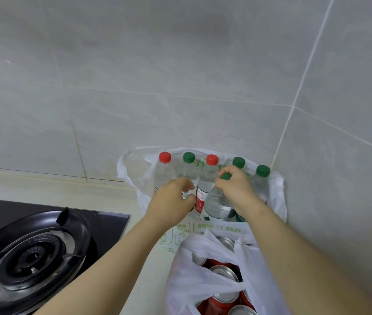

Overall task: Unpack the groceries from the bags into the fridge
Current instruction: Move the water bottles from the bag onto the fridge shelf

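A white plastic bag stands in the counter's corner against the tiled wall, holding several clear water bottles with red caps and green caps. My right hand grips the neck of a tilted green-capped bottle at the front of the bag. My left hand has its fingers curled round another bottle beside it, mostly hidden by the hand. Nearer to me, a second white bag holds several red drink cans. The fridge is out of view.
A black gas hob with a round burner fills the lower left. A pale counter strip runs between the hob and the grey tiled wall. Walls close the corner behind and to the right of the bags.
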